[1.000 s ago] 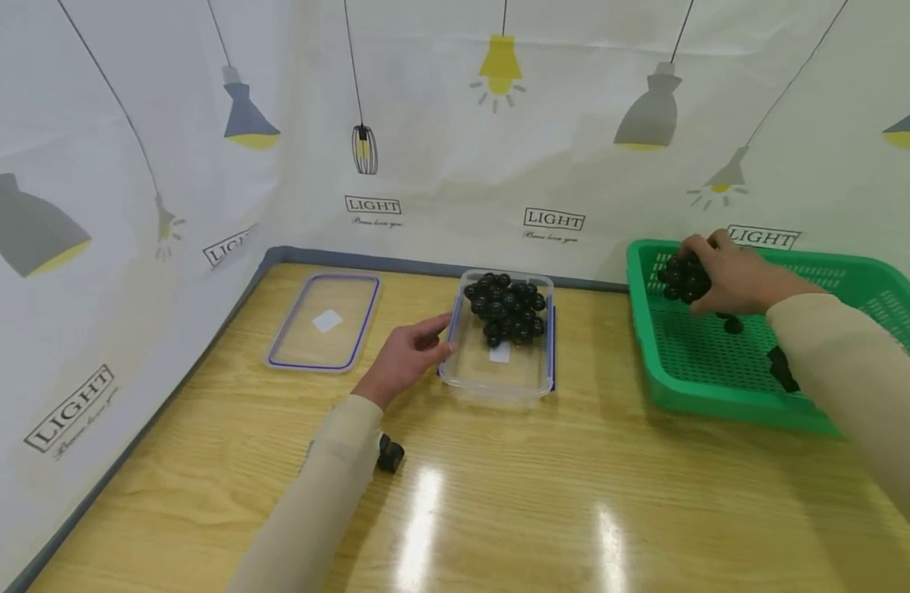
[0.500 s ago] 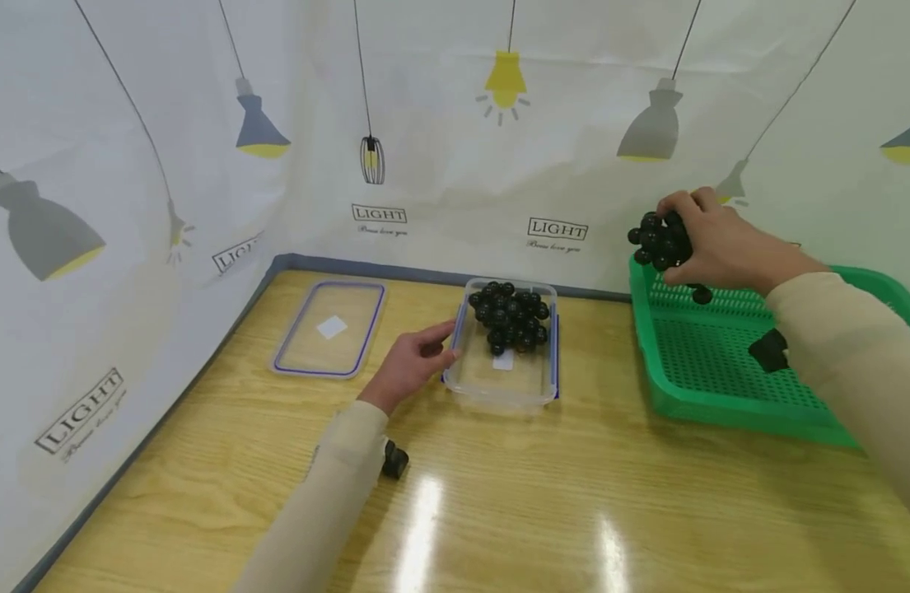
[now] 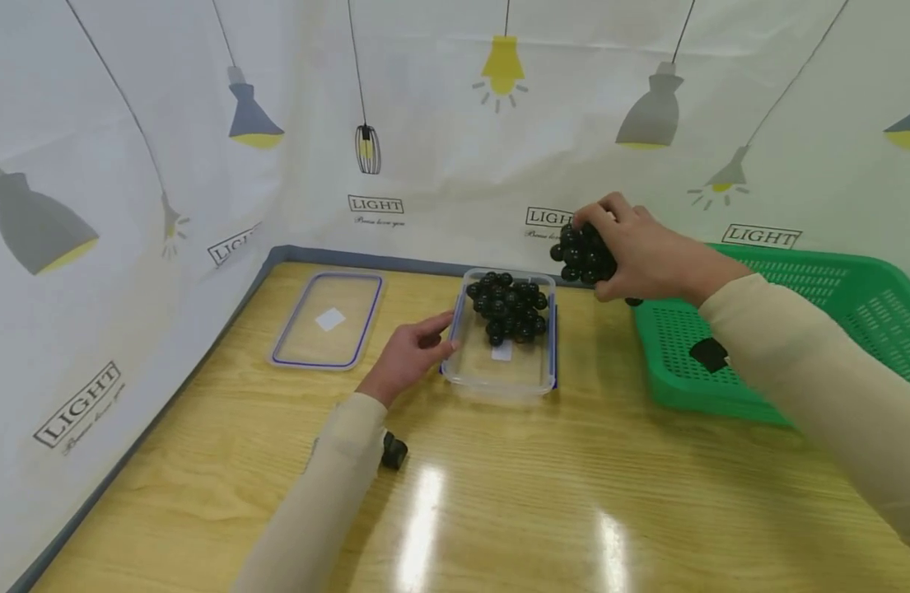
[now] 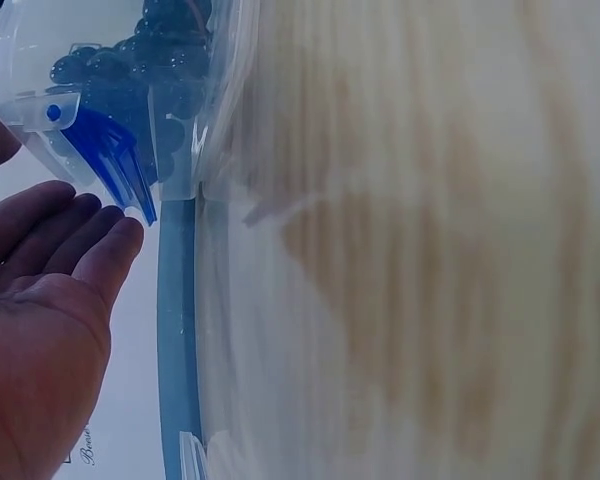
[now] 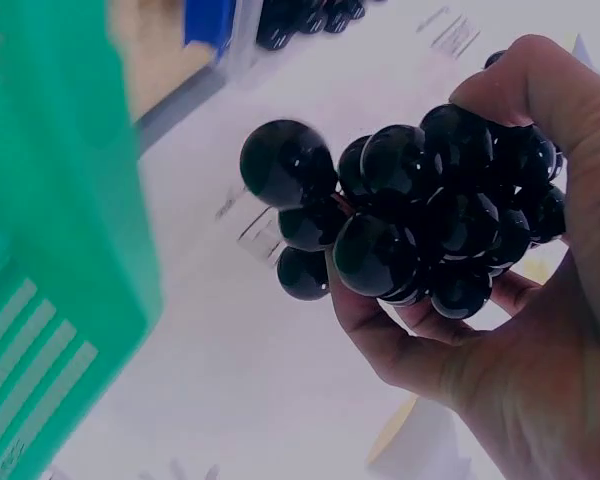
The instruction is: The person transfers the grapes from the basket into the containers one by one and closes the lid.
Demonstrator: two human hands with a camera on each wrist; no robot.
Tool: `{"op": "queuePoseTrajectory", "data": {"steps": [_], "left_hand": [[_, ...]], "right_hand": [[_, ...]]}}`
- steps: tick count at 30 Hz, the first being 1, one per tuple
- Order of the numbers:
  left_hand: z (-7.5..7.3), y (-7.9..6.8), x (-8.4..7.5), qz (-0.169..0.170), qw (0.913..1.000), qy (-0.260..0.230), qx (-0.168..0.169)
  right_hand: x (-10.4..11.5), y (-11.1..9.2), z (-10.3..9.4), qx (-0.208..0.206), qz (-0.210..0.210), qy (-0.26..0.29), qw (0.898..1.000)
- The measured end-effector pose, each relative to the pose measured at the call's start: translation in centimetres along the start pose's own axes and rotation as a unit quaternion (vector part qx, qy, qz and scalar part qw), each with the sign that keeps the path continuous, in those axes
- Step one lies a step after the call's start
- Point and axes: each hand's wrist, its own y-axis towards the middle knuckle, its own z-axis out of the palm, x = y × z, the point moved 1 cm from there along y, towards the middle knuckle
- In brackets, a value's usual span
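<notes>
My right hand [image 3: 643, 251] grips a bunch of black grapes [image 3: 584, 254] in the air, between the clear box and the green basket. In the right wrist view, thumb and fingers curl round the shiny bunch [image 5: 420, 210]. A clear plastic box [image 3: 492, 375] with blue side clips stands on the table, and another bunch of black grapes [image 3: 508, 305] lies in its far part. My left hand [image 3: 410, 358] is at the box's left side, fingertips right at the wall. From the left wrist, its relaxed fingers [image 4: 110, 250] show just below a hanging blue clip [image 4: 110, 155].
A green perforated basket [image 3: 669, 395] stands on the right, partly behind my right forearm. To the left lies a clear lid [image 3: 306, 364] with a blue seal. A wall sheet printed with lamps [image 3: 440, 165] rises at the table's back edge.
My right hand has lifted the grape bunch out of the green basket and carried it left, towards the clear box. The left hand stays at the box's side.
</notes>
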Motion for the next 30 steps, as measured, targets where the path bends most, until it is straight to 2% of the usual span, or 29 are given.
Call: {"op": "queuePoseTrajectory", "data": {"steps": [6, 14, 18, 24, 30], "left_hand": [[-0.1, 0.1, 0.2, 0.003, 1.0, 0.003, -0.004], [-0.1, 0.5, 0.2, 0.015, 0.9999, -0.002, -0.006], [0.1, 0.7, 0.3, 0.026, 0.9996, -0.002, -0.013], [0.3, 0.6, 0.7, 0.023, 0.9995, -0.01, -0.018], [0.2, 0.5, 0.8, 0.037, 0.9992, 0.005, -0.016]], "right_hand": [[2.7, 1.3, 1.7, 0.008, -0.036, -0.007, 0.999], [5.3, 2.8, 4.4, 0.029, -0.07, -0.001, 0.997], [6.2, 3.4, 5.7, 0.051, -0.079, 0.0, 0.996], [7.2, 3.8, 7.7, 0.08, -0.095, -0.007, 0.992], [7.5, 4.3, 9.1, 0.08, -0.097, -0.006, 0.992]]}}
